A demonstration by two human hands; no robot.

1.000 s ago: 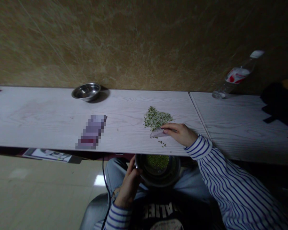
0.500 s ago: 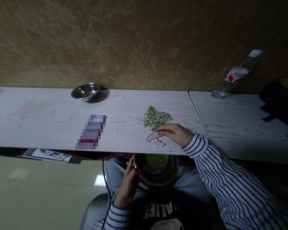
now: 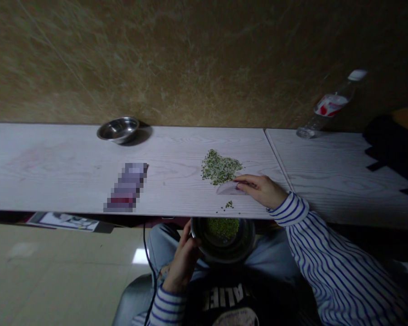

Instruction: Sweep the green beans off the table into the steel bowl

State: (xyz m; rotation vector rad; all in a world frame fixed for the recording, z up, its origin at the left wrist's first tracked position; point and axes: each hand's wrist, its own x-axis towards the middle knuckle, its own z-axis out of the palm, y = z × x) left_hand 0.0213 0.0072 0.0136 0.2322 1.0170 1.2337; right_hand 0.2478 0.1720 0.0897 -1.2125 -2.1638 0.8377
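Note:
A thin, translucent plastic scraper [image 3: 227, 188] with a curved edge is pinched in my right hand [image 3: 262, 190], its flat piece against the near side of a pile of small green beans [image 3: 221, 168] mixed with whitish bits. A few loose green beans [image 3: 229, 205] lie between the scraper and the table's front edge. Below that edge, my left hand [image 3: 184, 262] grips the left rim of a metal bowl [image 3: 246, 246] at my lap. Green beans [image 3: 223, 227] cover part of the bowl's bottom; the table edge hides its far rim.
Toward the wall at left stands another metal bowl [image 3: 119, 131]. A blurred-out flat, phone-like object [image 3: 126, 186] lies on the table [image 3: 177, 190]. At right are a clear bottle [image 3: 329, 106] with a white cap and a dark cloth-like item [image 3: 391, 145]. A black cable [image 3: 146, 246] hangs at left.
My right hand has moved to the right with the scraper, which now lies flatter along the pile's near side. My left hand keeps its grip on the bowl. The view has shifted slightly.

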